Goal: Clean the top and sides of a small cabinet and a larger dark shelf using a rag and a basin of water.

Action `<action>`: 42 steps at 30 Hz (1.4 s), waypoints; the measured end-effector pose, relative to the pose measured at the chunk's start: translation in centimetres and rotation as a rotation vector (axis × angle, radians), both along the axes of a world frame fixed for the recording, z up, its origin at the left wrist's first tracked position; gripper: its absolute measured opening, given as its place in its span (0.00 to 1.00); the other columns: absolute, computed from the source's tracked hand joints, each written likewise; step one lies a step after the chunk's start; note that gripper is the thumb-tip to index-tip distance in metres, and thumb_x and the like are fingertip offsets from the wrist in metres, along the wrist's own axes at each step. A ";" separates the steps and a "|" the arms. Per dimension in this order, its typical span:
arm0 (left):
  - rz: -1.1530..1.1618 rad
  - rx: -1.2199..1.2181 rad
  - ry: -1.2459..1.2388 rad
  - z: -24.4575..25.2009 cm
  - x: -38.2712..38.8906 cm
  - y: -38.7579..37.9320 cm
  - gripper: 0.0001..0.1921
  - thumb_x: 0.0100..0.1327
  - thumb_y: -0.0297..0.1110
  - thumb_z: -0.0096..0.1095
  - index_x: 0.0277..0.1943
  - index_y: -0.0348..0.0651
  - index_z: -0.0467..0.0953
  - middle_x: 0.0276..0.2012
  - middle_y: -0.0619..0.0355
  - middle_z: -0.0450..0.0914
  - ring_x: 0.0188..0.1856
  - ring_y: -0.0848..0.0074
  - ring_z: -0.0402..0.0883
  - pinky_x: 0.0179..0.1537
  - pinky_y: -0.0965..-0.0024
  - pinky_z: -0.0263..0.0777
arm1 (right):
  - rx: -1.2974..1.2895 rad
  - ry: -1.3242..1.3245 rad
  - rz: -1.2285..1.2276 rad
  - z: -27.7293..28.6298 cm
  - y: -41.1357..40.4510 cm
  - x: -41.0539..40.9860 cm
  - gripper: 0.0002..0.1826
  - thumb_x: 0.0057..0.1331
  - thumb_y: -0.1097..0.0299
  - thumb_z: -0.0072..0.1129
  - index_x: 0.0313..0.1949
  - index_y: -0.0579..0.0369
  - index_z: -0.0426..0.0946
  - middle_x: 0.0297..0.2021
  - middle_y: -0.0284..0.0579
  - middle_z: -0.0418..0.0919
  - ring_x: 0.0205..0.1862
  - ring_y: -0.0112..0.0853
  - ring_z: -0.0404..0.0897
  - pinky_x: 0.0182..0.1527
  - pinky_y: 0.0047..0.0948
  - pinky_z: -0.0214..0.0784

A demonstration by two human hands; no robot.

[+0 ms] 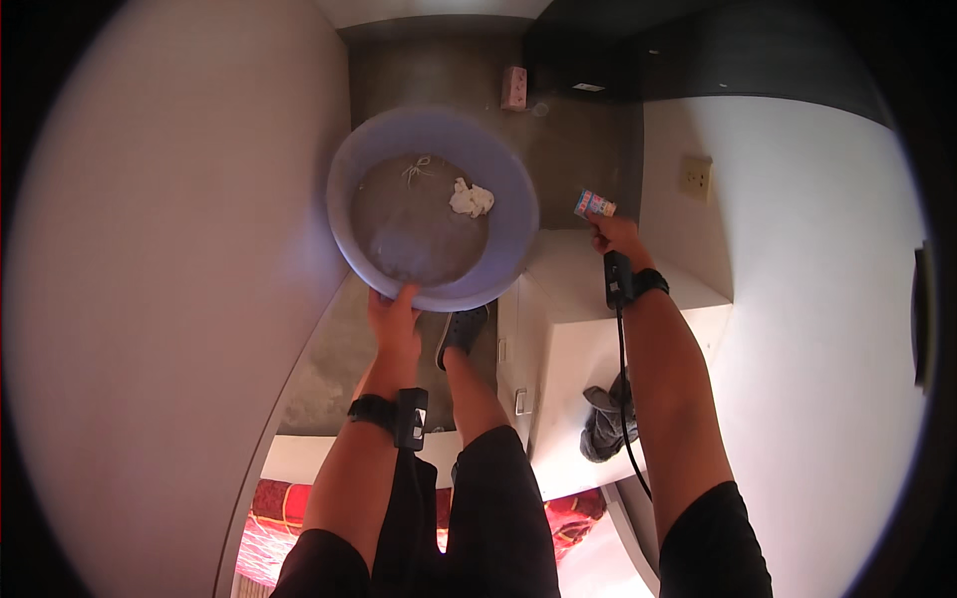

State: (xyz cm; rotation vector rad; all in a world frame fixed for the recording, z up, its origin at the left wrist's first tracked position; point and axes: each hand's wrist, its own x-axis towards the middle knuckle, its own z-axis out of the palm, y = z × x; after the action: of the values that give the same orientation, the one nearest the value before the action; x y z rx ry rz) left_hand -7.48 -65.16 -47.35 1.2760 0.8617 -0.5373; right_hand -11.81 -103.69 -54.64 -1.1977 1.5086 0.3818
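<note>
My left hand (396, 321) grips the near rim of a round lavender plastic basin (512, 217), thumb over the edge. The basin is held tilted, and I look down into it. On its brownish-looking bottom lie a crumpled white tissue (471, 199) and a tangle of pale string-like strands (420, 169). To the right of the basin, apart from it, my right hand (619, 238) holds a small printed packet (594, 203) in blue, red and white. The palm-side fingers are partly hidden. Black straps with small devices circle both wrists.
A pink patterned box (514, 88) is on the floor beyond the basin. A white cabinet (576, 299) stands at right, bearing a dark grey cloth (607, 422). A wall socket (697, 178) is above it. A pale wall (179, 261) rises at left; a black cable (624, 381) hangs from my right wrist.
</note>
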 end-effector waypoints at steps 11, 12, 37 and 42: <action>0.030 0.108 0.096 -2.0 0.2 -1.0 0.31 0.51 0.21 0.66 0.60 0.44 0.67 0.42 0.60 0.76 0.41 0.74 0.77 0.35 0.72 0.73 | -0.033 -0.016 0.373 -6.6 -9.3 -1.8 0.06 0.65 0.70 0.60 0.34 0.54 0.72 0.25 0.37 0.73 0.22 0.26 0.73 0.20 0.21 0.66; 0.032 0.126 0.092 -1.9 0.4 -0.7 0.31 0.51 0.21 0.66 0.60 0.44 0.67 0.42 0.60 0.76 0.41 0.74 0.77 0.35 0.72 0.73 | -0.051 0.023 0.584 -6.6 -8.6 -1.8 0.06 0.65 0.70 0.60 0.35 0.54 0.71 0.27 0.38 0.74 0.23 0.27 0.73 0.21 0.21 0.68; 0.143 0.008 0.066 0.5 -1.6 -0.2 0.24 0.52 0.18 0.63 0.53 0.39 0.69 0.42 0.59 0.75 0.40 0.73 0.76 0.37 0.69 0.75 | -0.900 -0.323 0.939 22.0 3.5 -6.5 0.16 0.61 0.71 0.58 0.49 0.56 0.74 0.46 0.51 0.78 0.51 0.43 0.76 0.53 0.38 0.67; 0.146 0.013 0.032 0.5 -1.5 0.7 0.25 0.51 0.17 0.62 0.54 0.39 0.69 0.44 0.58 0.74 0.43 0.73 0.76 0.39 0.69 0.75 | -1.115 -0.054 0.957 25.8 11.0 -16.1 0.23 0.62 0.70 0.59 0.57 0.58 0.67 0.58 0.55 0.66 0.61 0.52 0.62 0.62 0.49 0.56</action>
State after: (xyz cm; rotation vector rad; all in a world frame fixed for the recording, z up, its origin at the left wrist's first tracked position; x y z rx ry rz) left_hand -8.96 -64.45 -46.84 1.2084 0.9785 -0.4376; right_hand -27.94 -92.70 -28.85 -2.7845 0.9488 0.0736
